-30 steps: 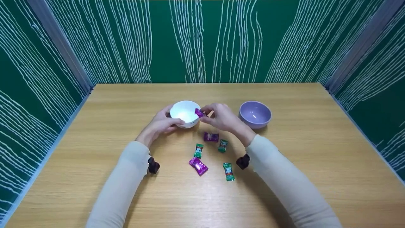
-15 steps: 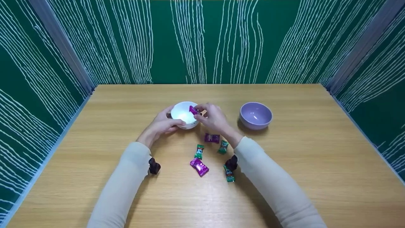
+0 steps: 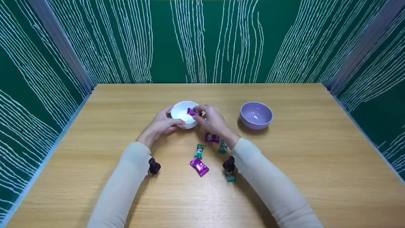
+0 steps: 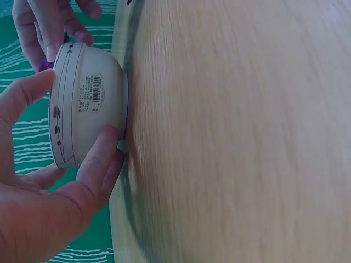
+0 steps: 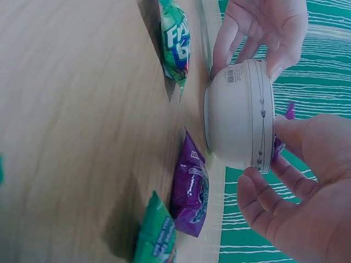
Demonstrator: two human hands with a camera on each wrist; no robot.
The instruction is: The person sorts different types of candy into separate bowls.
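Note:
A white bowl (image 3: 181, 111) stands on the wooden table, gripped at its left side by the left hand (image 3: 159, 124), thumb over the near rim. In the left wrist view the bowl (image 4: 90, 104) shows a barcode label, with fingers of the left hand (image 4: 60, 192) around its wall. Over the bowl's right rim, the right hand (image 3: 212, 119) pinches a purple wrapped candy (image 3: 191, 111). The right wrist view shows that candy (image 5: 289, 111) partly hidden behind the thumb of the right hand (image 5: 312, 181), at the mouth of the bowl (image 5: 233, 118).
A lilac bowl (image 3: 256, 115) stands to the right. Nearer lie purple candies (image 3: 199, 167) (image 3: 212, 137) and green candies (image 3: 199, 151) (image 3: 222, 147) (image 3: 230, 178), the last partly hidden under a dark device at the right wrist. Green walls with white lines enclose the table (image 3: 95, 133).
The right hand has moved left with the purple candy, from the white bowl's right rim to above its inside. The left hand and both bowls have stayed in place.

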